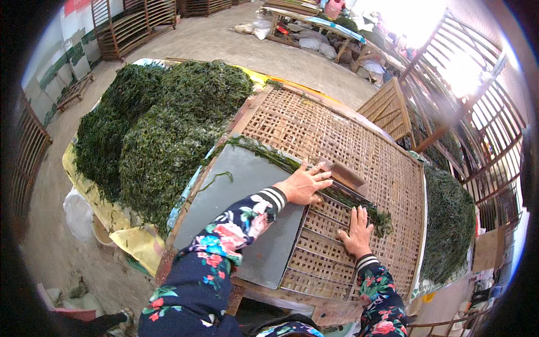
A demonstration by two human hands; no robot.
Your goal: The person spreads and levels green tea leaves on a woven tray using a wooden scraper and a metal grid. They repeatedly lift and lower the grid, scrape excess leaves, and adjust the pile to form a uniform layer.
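Note:
A long strand bundle of dark green seaweed [278,158] runs along the far edge of a grey board [248,185] and on over a woven bamboo tray [328,126]. My left hand [304,183] lies with spread fingers on the bundle, near the board's far right corner. My right hand [358,231] rests farther right, its fingertips at the seaweed and its palm over a metal frame with crossbars [320,244] on the tray. Just beyond my left fingers lies a flat brown wooden block [347,175]. Neither hand is plainly closed on anything.
A big heap of seaweed [168,126] on yellow sheeting stands left of the tray; another heap [446,223] is at the right. Slatted racks [139,25] stand at the back left and right. A far table [316,21] holds more seaweed, with a person behind it.

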